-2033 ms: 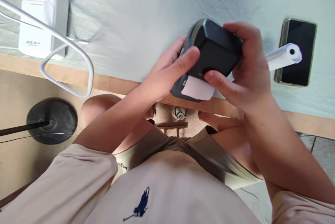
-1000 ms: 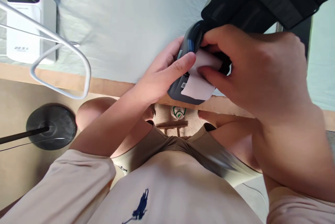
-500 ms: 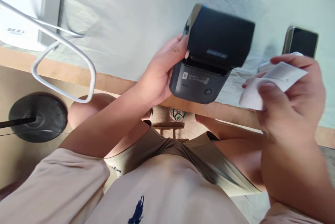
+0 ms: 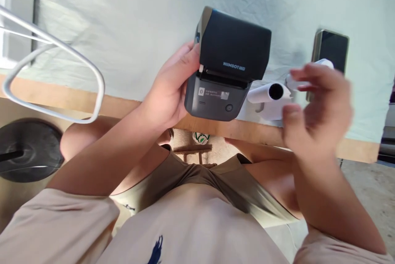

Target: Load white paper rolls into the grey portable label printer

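Note:
A black label printer [image 4: 234, 46] is in the grip of my left hand [image 4: 174, 79], whose thumb lies along its side edge. The lid appears closed, and the power button and a small sticker face up. To its right, a white paper roll [image 4: 262, 94] with a dark hollow core lies on the cloth, its loose end spread beside it. My right hand [image 4: 324, 112] hovers just right of this roll, slightly blurred, thumb and fingers apart with nothing between them. Another white rolled item [image 4: 324, 63] is partly hidden behind those fingers.
A phone [image 4: 335, 46] lies beyond my right hand. A thick white cable [image 4: 100, 87] loops over the table's wooden front edge [image 4: 123, 105] at left, near a white device [image 4: 18, 21]. A round black base [image 4: 29, 149] stands on the floor.
My right hand has let go of the white paper, which now lies as a roll beside the printer. The view has shifted slightly right; my left hand still holds the printer.

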`<state>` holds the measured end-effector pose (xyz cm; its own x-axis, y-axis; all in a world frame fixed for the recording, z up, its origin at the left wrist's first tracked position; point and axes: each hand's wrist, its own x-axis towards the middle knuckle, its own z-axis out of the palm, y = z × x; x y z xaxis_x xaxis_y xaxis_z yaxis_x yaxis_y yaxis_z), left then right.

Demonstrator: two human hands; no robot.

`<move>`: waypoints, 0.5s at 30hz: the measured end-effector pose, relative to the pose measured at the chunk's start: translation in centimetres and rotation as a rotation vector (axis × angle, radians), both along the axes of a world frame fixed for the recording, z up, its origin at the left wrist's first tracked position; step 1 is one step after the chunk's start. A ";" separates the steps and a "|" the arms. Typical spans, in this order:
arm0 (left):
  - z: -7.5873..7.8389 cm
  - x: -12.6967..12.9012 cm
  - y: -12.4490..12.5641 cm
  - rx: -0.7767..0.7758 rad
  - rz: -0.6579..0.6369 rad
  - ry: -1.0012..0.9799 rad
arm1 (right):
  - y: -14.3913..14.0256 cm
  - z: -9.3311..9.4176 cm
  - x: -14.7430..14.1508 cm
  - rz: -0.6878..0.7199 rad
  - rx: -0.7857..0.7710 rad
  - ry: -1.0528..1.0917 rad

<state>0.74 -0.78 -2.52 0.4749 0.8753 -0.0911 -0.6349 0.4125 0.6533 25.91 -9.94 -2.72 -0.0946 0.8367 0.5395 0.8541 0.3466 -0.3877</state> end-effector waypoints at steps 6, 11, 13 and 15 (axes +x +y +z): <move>0.8 0.6 -0.2 0.021 -0.003 0.195 | 1.2 2.9 -3.5 0.227 0.250 -0.072; 1.1 0.9 -0.1 -0.040 -0.007 0.198 | 2.2 5.4 -6.6 0.157 0.016 -0.184; 0.9 0.8 0.0 -0.050 -0.023 0.169 | 2.4 6.1 -6.3 0.149 -0.022 -0.144; 0.8 0.8 0.0 -0.064 -0.024 0.152 | 2.5 6.5 -4.9 0.092 -0.042 -0.061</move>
<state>1.50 -0.76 -1.69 0.4717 0.8541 -0.2190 -0.5203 0.4702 0.7129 21.03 -7.43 3.80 -0.2034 0.8448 0.4950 0.8419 0.4090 -0.3520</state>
